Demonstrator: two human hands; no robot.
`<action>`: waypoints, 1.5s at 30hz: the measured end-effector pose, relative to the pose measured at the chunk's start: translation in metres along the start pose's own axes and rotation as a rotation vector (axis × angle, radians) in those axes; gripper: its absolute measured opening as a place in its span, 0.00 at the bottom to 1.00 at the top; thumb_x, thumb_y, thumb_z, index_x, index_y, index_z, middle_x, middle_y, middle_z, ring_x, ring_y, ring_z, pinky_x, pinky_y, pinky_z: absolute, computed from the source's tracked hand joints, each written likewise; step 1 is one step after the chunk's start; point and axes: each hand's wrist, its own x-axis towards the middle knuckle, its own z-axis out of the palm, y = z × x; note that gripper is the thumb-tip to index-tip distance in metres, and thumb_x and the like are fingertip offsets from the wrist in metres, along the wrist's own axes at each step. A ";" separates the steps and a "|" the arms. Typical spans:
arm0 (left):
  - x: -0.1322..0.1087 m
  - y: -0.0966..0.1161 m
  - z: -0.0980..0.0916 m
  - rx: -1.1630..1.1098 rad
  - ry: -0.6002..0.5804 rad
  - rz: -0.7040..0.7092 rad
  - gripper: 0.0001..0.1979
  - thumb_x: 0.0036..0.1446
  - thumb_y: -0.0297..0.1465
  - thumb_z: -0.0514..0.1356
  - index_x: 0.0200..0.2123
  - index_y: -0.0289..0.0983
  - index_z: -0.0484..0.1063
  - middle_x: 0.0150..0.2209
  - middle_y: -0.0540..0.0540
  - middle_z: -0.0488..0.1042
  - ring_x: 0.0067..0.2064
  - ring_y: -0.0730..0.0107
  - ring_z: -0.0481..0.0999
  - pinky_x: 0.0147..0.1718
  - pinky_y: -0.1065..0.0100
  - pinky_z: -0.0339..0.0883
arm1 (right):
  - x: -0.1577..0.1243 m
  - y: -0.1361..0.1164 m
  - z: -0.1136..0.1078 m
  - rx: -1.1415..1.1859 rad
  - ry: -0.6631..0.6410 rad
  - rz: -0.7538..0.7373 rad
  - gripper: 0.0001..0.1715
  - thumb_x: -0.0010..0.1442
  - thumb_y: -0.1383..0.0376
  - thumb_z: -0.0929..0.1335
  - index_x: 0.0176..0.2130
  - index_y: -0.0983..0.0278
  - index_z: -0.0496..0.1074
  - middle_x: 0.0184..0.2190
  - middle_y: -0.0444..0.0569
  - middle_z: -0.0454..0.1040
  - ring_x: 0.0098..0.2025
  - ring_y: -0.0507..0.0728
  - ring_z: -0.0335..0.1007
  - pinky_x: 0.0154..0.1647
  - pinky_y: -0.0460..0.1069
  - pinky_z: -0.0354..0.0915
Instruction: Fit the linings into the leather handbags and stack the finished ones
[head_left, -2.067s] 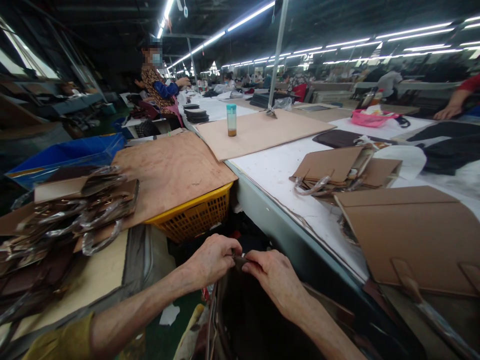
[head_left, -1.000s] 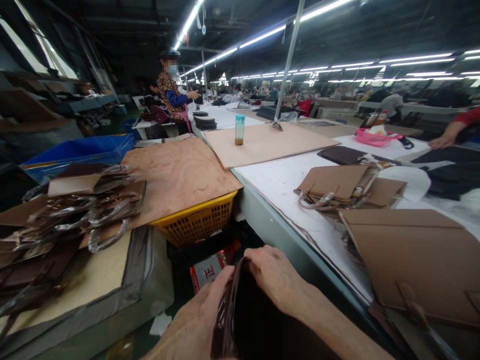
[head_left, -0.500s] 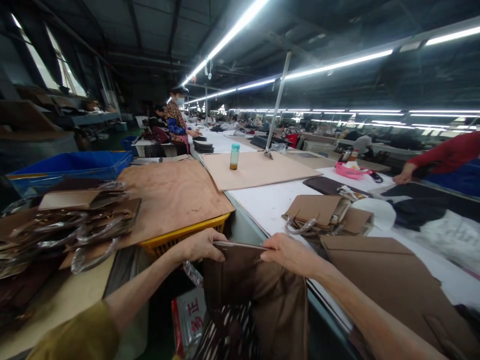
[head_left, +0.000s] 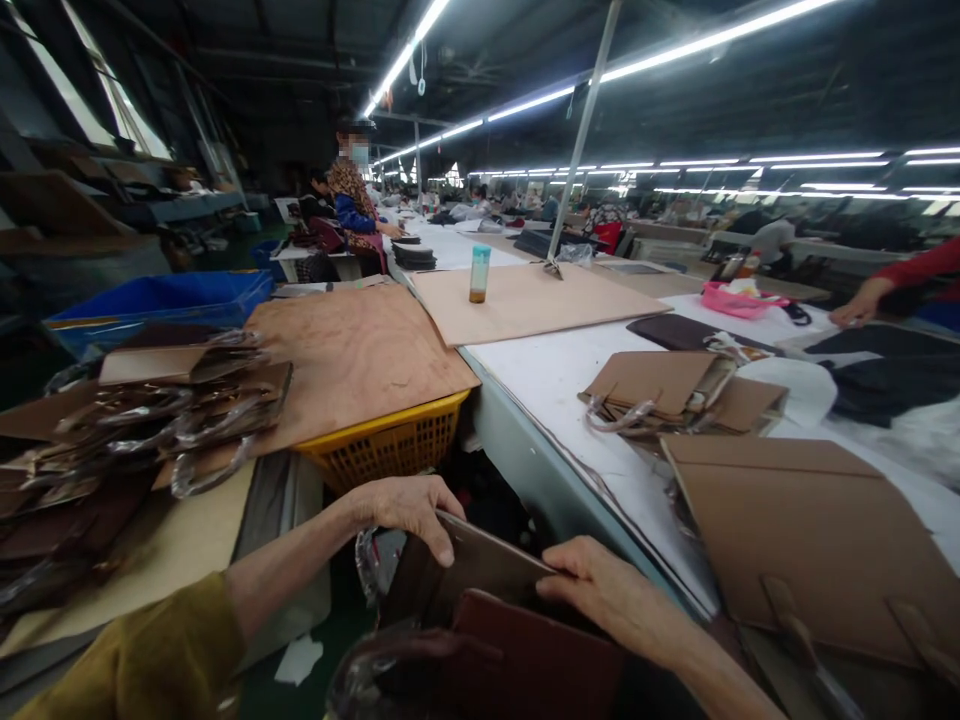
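Note:
My left hand [head_left: 409, 512] grips the left end of the upper edge of a dark brown handbag [head_left: 487, 555], thumb on the near face. With its thumb and fingers, my right hand [head_left: 600, 592] pinches the same edge farther right. A reddish-brown leather panel [head_left: 525, 640] stands in front of the bag, nearer to me; whether it belongs to the same bag I cannot tell. Plastic-wrapped handles [head_left: 367, 560] show beside my left hand and low in front. The bag's lower part is out of view. A larger brown handbag [head_left: 810, 530] lies right of my right hand.
Piled handbags [head_left: 161, 400] with wrapped handles lie at left, by a brown board [head_left: 360, 350] over a yellow crate [head_left: 390, 440]. More tan bags [head_left: 652, 385] lie on the white table [head_left: 525, 370]. A bottle [head_left: 478, 275] stands behind. Co-workers are at far left and right.
Both hands have come lower with the bag, and its edge now slopes down to the right. The reddish-brown panel has come into view; the striped lining no longer shows. The view has tilted downward.

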 end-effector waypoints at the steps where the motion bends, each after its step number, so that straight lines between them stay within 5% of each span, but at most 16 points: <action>1: 0.000 -0.001 0.001 -0.011 0.001 0.003 0.19 0.33 0.35 0.69 0.33 0.36 0.78 0.27 0.52 0.75 0.28 0.70 0.70 0.27 0.74 0.65 | 0.000 0.003 0.002 0.019 -0.008 0.009 0.13 0.54 0.63 0.62 0.21 0.62 0.54 0.18 0.38 0.50 0.22 0.48 0.47 0.21 0.45 0.43; 13: 0.001 -0.002 0.018 -0.129 0.069 0.042 0.17 0.39 0.39 0.66 0.33 0.34 0.78 0.25 0.51 0.74 0.27 0.72 0.68 0.27 0.75 0.60 | -0.006 0.014 0.012 0.086 -0.015 0.034 0.18 0.58 0.58 0.61 0.21 0.62 0.53 0.19 0.37 0.46 0.22 0.48 0.43 0.20 0.46 0.41; 21: -0.001 -0.003 0.027 -0.104 0.063 0.073 0.18 0.45 0.42 0.63 0.33 0.34 0.77 0.25 0.51 0.72 0.27 0.73 0.65 0.27 0.75 0.58 | -0.019 0.008 0.017 0.126 0.078 -0.011 0.16 0.63 0.59 0.57 0.25 0.62 0.56 0.22 0.37 0.53 0.25 0.49 0.49 0.25 0.45 0.46; 38: -0.003 -0.005 0.036 -0.161 0.117 -0.070 0.16 0.42 0.41 0.64 0.30 0.34 0.76 0.21 0.53 0.68 0.23 0.76 0.62 0.22 0.76 0.54 | -0.006 0.013 0.019 0.200 -0.022 0.021 0.22 0.58 0.55 0.60 0.20 0.62 0.51 0.18 0.37 0.44 0.21 0.48 0.41 0.20 0.46 0.39; 45: -0.005 0.001 0.038 -0.027 0.123 0.029 0.14 0.47 0.39 0.61 0.31 0.34 0.77 0.22 0.53 0.68 0.24 0.75 0.62 0.23 0.75 0.53 | -0.009 0.009 0.022 0.133 0.017 0.015 0.22 0.59 0.56 0.59 0.20 0.62 0.49 0.19 0.38 0.44 0.22 0.48 0.42 0.20 0.46 0.40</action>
